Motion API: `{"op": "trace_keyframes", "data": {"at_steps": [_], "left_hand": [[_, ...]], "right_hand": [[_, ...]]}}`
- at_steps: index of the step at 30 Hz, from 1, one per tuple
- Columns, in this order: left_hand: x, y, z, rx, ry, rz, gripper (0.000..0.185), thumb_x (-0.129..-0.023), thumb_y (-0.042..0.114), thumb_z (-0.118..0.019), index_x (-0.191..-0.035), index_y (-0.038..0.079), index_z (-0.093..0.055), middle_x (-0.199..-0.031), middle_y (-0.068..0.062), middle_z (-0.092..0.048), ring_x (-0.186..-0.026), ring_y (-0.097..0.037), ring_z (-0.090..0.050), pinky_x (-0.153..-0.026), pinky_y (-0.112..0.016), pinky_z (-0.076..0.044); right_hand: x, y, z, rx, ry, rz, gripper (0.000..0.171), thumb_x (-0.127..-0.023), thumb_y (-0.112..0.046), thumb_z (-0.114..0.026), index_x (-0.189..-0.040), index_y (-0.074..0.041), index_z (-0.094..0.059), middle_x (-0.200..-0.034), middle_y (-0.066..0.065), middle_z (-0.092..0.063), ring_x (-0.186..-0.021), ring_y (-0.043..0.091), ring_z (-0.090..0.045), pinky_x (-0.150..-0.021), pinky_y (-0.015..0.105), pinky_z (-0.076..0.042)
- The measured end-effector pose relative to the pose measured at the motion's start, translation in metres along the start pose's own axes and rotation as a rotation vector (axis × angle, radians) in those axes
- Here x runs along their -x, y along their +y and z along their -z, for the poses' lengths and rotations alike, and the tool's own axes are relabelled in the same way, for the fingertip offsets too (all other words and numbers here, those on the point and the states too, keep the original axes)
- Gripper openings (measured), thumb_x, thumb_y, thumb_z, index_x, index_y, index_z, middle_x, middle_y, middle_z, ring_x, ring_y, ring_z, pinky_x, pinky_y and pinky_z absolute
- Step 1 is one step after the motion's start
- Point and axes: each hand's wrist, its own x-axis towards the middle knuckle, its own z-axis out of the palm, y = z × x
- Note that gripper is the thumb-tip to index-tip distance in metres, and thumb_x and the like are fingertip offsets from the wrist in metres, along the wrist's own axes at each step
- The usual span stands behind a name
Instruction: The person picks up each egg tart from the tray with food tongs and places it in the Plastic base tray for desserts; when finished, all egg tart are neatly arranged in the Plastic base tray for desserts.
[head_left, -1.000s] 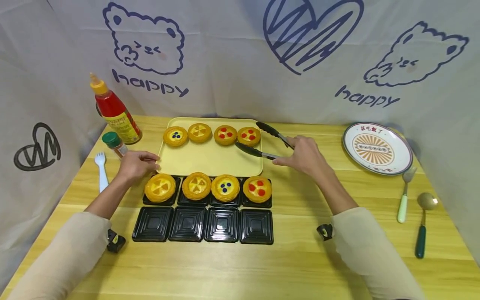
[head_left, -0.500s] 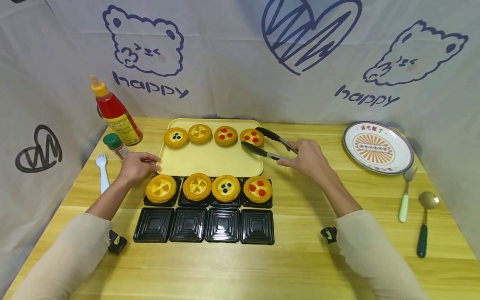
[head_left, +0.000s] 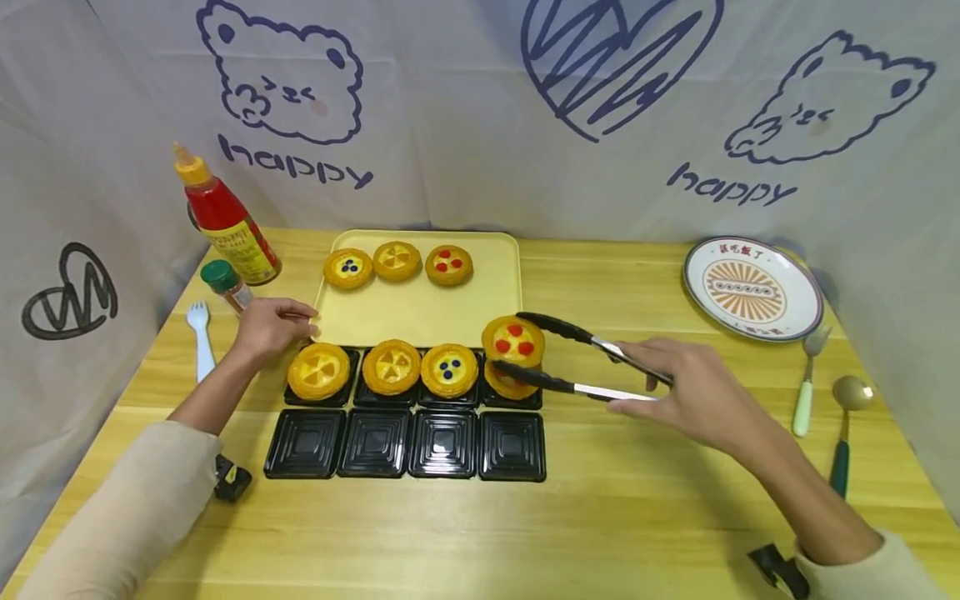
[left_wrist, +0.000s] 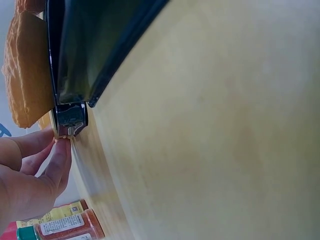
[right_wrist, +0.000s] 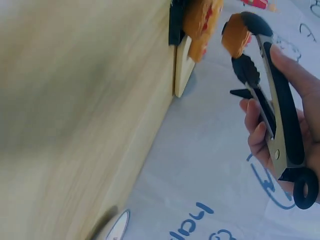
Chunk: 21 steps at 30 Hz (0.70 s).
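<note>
Just above the tart-filled black cups (head_left: pixel 413 392), right hand (head_left: pixel 693 400) pinching tongs (head_left: pixel 577 360) on a tart (head_left: pixel 513 340) — left hand (head_left: pixel 268 327) relaxed at the tray (head_left: pixel 420 312).

You face a pale wooden desk (head_left: pixel 615 517), light grey cloth backdrop (head_left: pixel 465 125) on three sides, printed with navy bears, a scribbled heart, "happy" lettering, even soft light.

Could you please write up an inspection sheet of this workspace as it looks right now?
Surface: wooden table.
Job's things: tongs clamp a red-dotted tart above the black trays; yellow tray holds three tarts.
Clutter: sauce bottle, spice jar, white fork, plate, spoon.
Hands: right hand grips tongs; left hand touches the yellow tray's edge.
Cables: nothing seen.
Surroundings: printed cloth backdrop.
</note>
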Motion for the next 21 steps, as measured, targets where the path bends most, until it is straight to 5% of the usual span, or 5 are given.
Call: {"op": "trace_keyframes", "data": {"at_steps": [9, 21], "left_hand": [[-0.001, 0.004, 0.003, -0.010, 0.001, -0.003, 0.029, -0.086, 0.010, -0.068, -0.110, -0.006, -0.067, -0.105, -0.027, -0.067, -0.067, -0.001, -0.058, -0.060, -0.018, -0.049], [-0.001, 0.005, 0.002, 0.005, -0.007, 0.020, 0.029, -0.086, 0.009, -0.068, -0.111, -0.006, -0.066, -0.106, -0.027, -0.067, -0.065, 0.002, -0.056, -0.060, -0.018, -0.048]], "right_hand": [[0.051, -0.008, -0.023, -0.062, 0.075, 0.155, 0.060, -0.060, -0.035, -0.088, -0.111, -0.009, -0.071, -0.099, -0.002, -0.070, -0.065, -0.006, -0.051, -0.055, 0.018, -0.045], [0.066, -0.012, -0.037, -0.038, -0.003, 0.058, 0.068, -0.061, -0.042, -0.086, -0.117, -0.009, -0.067, -0.107, -0.002, -0.068, -0.070, -0.003, -0.055, -0.063, 0.023, -0.051]]}}
